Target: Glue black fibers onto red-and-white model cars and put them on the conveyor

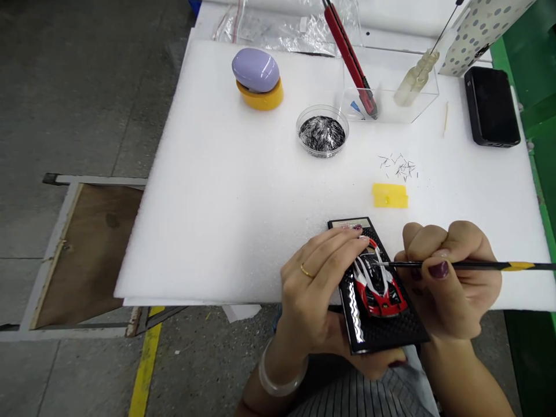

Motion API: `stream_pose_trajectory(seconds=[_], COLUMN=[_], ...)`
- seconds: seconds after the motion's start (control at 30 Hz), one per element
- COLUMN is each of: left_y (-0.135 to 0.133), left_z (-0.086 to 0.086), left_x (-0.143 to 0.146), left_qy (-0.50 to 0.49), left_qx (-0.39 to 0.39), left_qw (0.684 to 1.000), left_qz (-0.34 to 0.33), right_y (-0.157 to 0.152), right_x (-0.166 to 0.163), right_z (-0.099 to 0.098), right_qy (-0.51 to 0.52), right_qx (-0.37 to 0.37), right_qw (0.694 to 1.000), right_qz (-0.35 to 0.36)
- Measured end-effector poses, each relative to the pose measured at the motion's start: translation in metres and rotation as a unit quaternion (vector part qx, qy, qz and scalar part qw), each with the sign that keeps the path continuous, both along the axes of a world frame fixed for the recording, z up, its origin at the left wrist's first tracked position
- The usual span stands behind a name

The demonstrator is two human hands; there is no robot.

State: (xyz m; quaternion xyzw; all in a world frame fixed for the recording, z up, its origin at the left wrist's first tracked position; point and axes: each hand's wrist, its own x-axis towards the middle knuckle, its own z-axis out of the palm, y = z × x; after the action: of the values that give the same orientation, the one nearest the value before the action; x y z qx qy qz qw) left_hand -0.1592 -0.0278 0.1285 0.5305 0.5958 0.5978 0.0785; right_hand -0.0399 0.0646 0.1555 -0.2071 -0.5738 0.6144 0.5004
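Note:
My left hand grips a black display base from its left side and underneath, with the fingers lying over the top end. A small red, white and black model car sits on that base. My right hand is closed on a thin black tool with a yellow band. The tool's fine tip touches the front part of the car. Both hands hold the piece just over the near edge of the white foam sheet.
A clear dish of tiny black pins sits mid-sheet, with loose pins and a yellow pad near it. Farther back are a purple and yellow case, a clear box with a red-handled tool, and a black phone.

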Motion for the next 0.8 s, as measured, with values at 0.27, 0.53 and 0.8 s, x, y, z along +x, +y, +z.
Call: stream_pose_trajectory(seconds=[0.27,0.53,0.8], left_y=[-0.0002,0.001,-0.0008], left_z=[0.0014,-0.0012,0.0006], left_x=[0.0017,0.0018,0.001], left_qy=[0.004,0.001,-0.002], left_qx=[-0.002,0.009,0.002], left_qw=[1.0,1.0,1.0], left_qz=[0.007,0.011,0.004], right_y=[0.0005,-0.0004,-0.0008], right_x=[-0.0001,-0.0006,0.0017], right_z=[-0.0008,-0.0023,-0.002], right_qy=[-0.004,0.009,-0.005], right_qx=[0.0,-0.002,-0.008], right_qw=[1.0,1.0,1.0], right_qz=[0.001,-0.002,-0.009])
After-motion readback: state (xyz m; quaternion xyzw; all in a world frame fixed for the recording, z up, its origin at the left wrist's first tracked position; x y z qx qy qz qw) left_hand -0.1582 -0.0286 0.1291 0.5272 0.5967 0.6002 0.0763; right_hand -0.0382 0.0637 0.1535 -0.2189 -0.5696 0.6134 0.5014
